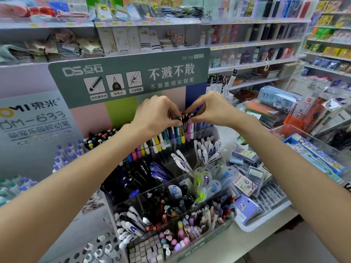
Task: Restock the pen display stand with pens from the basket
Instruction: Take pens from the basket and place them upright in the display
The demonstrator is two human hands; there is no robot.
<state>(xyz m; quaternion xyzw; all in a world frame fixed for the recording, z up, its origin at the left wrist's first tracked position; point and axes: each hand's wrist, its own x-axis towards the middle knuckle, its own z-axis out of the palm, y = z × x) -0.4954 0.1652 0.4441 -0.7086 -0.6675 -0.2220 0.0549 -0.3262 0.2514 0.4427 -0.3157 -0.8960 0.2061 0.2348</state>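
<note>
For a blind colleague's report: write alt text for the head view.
Both hands, left hand and right hand, pinch the tops of upright pens in the top row of a tiered pen display stand in a stationery shop, under a grey-green sign.

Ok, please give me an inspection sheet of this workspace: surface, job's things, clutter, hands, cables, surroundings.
Surface: pale counter below the stand.
Job's things: tiered clear pen display stand, its compartments crowded; bundle of coloured pens upright at the top tier; basket not identifiable.
Clutter: white tray of small boxed items to the right.
Hands: left hand and right hand both pinch the pens' tops.
Cables: nothing seen.
Surroundings: grey-green header sign; shop shelves of stationery behind.
</note>
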